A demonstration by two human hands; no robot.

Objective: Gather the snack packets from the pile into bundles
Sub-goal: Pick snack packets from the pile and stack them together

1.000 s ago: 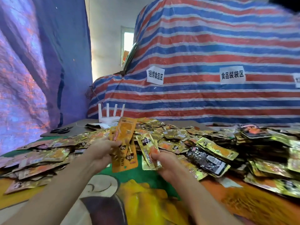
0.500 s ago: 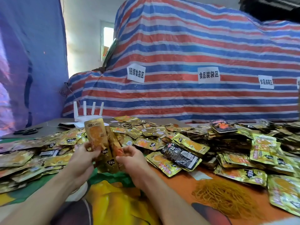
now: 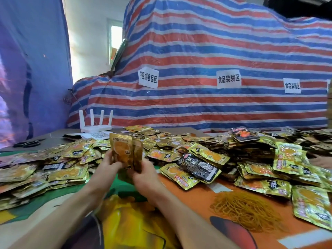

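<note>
Holding a small stack of gold packets [image 3: 125, 153] upright above the table's near edge, we grip it from both sides: the left hand [image 3: 109, 167] has its fingers closed on the stack's left edge, thumb across the front, and the right hand [image 3: 145, 174] has its fingers clamped on the right edge and bottom. The stack stands just in front of the pile [image 3: 206, 151], raised clear of the cloth [image 3: 197, 198].

The pile of loose packets spreads across the table from far left to far right, mostly gold with orange print. A black packet [image 3: 198, 165] lies on the gold ones just right of our hands, and another dark packet [image 3: 244, 135] tops a taller heap farther back on the right. A heap of thin orange rubber bands [image 3: 246, 209] rests on the cloth near our right forearm, below the pile.

Behind the pile on the left stands a white router [image 3: 96, 125] with four aerials, and scissors [image 3: 28, 143] lie well to its left on the bare table. A striped tarp [image 3: 215, 51] with white paper signs [image 3: 228, 79] fills the background.
</note>
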